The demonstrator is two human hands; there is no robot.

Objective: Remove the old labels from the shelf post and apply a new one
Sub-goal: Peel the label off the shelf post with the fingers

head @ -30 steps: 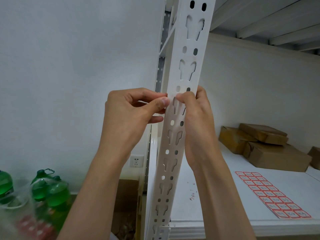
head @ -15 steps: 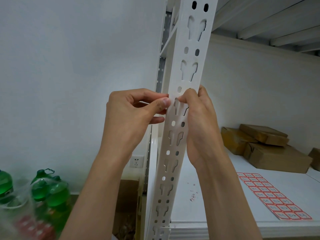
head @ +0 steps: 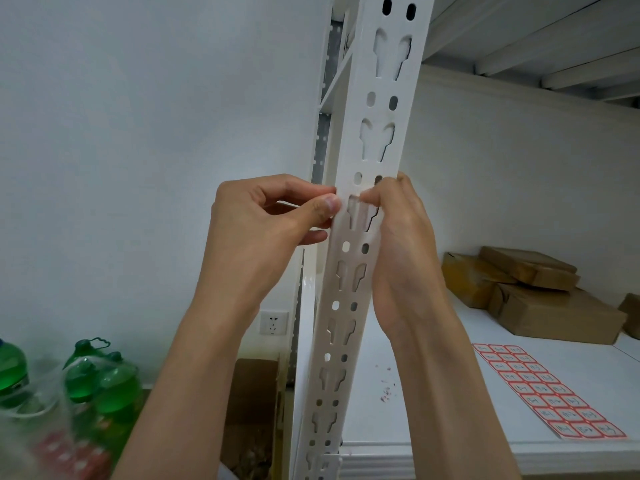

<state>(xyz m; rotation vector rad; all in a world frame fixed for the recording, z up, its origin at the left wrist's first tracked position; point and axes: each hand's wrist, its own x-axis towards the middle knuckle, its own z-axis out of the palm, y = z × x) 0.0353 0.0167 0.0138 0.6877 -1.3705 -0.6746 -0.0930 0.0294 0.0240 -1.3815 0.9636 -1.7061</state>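
Head view has both hands, left hand (head: 273, 216) and right hand (head: 398, 220), pinching at something tiny on the shelf post (head: 360, 237), probably a label that'll tear if yanked sideways.

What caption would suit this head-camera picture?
Both hands, left hand and right hand, pinch at the white slotted metal shelf post beside a red-bordered label sheet.

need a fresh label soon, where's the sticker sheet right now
In the head view the sticker sheet lies flat on the white shelf at lower right, in front of the brown boxes.
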